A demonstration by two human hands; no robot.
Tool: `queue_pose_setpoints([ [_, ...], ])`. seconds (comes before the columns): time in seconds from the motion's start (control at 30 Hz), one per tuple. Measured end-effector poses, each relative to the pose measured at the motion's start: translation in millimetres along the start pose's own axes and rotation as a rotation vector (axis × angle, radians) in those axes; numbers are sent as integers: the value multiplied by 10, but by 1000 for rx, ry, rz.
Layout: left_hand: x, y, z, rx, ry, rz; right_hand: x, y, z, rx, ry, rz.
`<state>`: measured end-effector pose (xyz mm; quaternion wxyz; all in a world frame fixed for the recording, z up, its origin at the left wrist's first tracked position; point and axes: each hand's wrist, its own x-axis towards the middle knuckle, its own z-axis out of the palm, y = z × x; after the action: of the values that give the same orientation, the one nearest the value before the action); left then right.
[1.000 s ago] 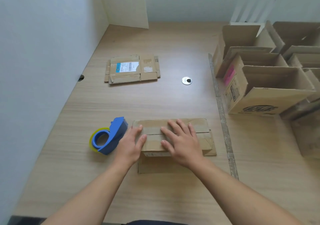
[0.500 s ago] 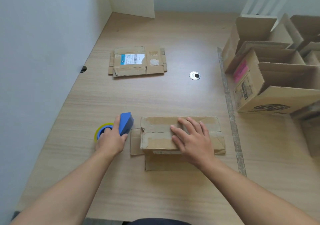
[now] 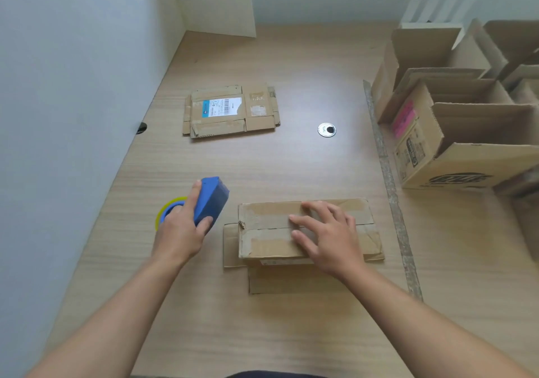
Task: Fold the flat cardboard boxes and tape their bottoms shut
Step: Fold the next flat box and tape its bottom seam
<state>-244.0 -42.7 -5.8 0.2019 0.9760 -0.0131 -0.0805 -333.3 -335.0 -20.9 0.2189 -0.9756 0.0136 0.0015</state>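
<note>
A small cardboard box [image 3: 268, 232] stands bottom-up on the wooden table [image 3: 291, 167] in front of me, its bottom flaps folded shut. My right hand [image 3: 326, 237] presses flat on those flaps, fingers spread and straight. To the box's left my left hand [image 3: 180, 229] grips a blue tape dispenser [image 3: 211, 198] holding a yellowish tape roll; thumb and fingers wrap its body. A flat, unfolded cardboard box [image 3: 230, 111] with a white and blue label lies farther back.
Several open folded boxes [image 3: 455, 132] crowd the right side of the table beyond a rough seam [image 3: 388, 173]. A round metal cable grommet [image 3: 326, 129] sits mid-table. A white partition wall [image 3: 73, 86] borders the left edge.
My left hand left the box, moved left and took hold of the tape dispenser, which now tilts up. My right hand stayed pressing on the flaps.
</note>
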Motion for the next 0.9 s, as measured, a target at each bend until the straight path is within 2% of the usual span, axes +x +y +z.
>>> queue_pose_setpoints([
  [0.1, -163, 243, -200, 0, 84, 283, 56, 23, -79, 196, -29, 46],
  [0.2, -324, 555, -222, 132, 10, 586, 47, 67, -196, 378, -79, 50],
  [0.27, -371, 700, -169, 202, -63, 719, 20, 84, -276, 431, -122, 22],
  [0.4, -312, 797, -149, 245, -153, 776, -10, 110, -346, 554, -109, -18],
  [0.53, -314, 903, -139, 254, -221, 826, -9, 118, -293, 547, -44, -17],
  [0.77, -363, 1002, -45, 233, -243, 748, -52, 178, -191, 650, 150, 101],
  [0.9, -349, 1024, 12, 255, -250, 744, -85, 209, -219, 738, 199, 164],
])
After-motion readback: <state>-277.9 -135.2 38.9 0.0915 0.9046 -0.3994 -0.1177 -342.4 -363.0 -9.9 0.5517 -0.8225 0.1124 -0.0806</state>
